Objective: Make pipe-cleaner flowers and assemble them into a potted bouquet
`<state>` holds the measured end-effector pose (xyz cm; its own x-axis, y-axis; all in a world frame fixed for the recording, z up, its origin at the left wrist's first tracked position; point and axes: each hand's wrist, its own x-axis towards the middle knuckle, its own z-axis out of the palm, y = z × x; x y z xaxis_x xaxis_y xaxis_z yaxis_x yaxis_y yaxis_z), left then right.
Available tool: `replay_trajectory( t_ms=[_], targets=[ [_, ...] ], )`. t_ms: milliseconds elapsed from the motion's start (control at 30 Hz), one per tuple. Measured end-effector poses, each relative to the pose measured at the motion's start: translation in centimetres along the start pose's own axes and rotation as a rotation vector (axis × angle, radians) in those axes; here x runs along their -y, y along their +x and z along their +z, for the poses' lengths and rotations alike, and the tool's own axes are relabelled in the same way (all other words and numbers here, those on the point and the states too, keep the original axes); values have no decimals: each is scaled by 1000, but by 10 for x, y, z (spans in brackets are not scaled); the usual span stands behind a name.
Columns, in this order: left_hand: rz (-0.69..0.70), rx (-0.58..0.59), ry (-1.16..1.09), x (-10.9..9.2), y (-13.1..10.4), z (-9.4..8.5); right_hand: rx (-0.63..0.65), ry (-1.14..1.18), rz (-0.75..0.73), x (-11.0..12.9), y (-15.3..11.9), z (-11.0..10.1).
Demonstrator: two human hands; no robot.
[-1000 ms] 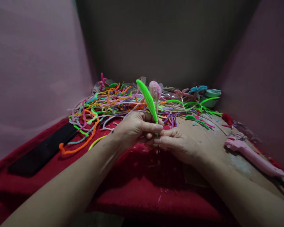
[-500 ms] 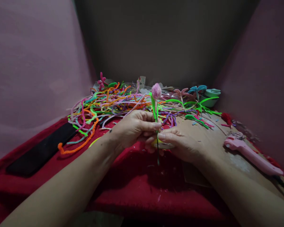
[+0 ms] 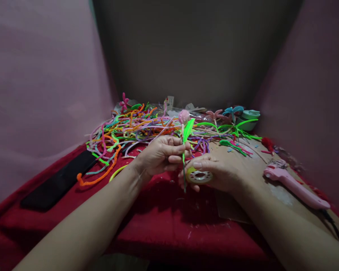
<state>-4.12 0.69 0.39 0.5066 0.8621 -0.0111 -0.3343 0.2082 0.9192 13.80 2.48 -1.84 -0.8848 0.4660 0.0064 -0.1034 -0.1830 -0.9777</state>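
Between thumb and fingers, my left hand [image 3: 166,152] pinches the stem of a pipe-cleaner flower [image 3: 184,117]. It stands upright, with a fuzzy pink head, a bright green leaf [image 3: 188,130] on its right side and a thin dark green stem running down past my fingers. My right hand [image 3: 214,171] is wrapped round a spool of tape [image 3: 200,175] with a yellow rim and a white, holed core. Its fingertips are close behind the lower stem; whether they touch it I cannot tell.
A tangled heap of coloured pipe cleaners [image 3: 135,126] spreads behind my hands. A black flat object [image 3: 59,180] lies at left on the red cloth [image 3: 152,222]. At right are a pink glue gun [image 3: 296,184], a mint-green container [image 3: 248,118] and a finished-looking blue flower [image 3: 233,110].
The flower has turned, so its leaf now shows broad on the right of the head. My right hand has tilted, bringing the spool's holed face into view.
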Motion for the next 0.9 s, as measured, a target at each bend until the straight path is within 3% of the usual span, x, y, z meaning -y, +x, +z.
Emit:
replay_trajectory(
  t_ms=[100, 233, 400, 567, 667, 767, 900],
  targets=[
    [-6, 13, -5, 1, 1, -5, -26, -6, 25, 2, -1, 0],
    [-68, 26, 44, 3, 4, -12, -60, -185, 99, 9, -2, 0],
    [-134, -21, 275, 6, 5, -15, -205, -446, 219, 15, 1, 4],
    [-179, -60, 528, 11, 10, -14, -233, -495, 223, 10, 5, 4],
    [-218, -142, 768, 11, 14, -9, -267, -448, 213, 7, 6, 3],
    [-150, -323, 1027, 0, 7, 0, -282, -420, 217, 7, 5, 3],
    [55, -509, 1361, -19, -34, 4, -277, -391, 217, 8, 4, 3]
  ],
)
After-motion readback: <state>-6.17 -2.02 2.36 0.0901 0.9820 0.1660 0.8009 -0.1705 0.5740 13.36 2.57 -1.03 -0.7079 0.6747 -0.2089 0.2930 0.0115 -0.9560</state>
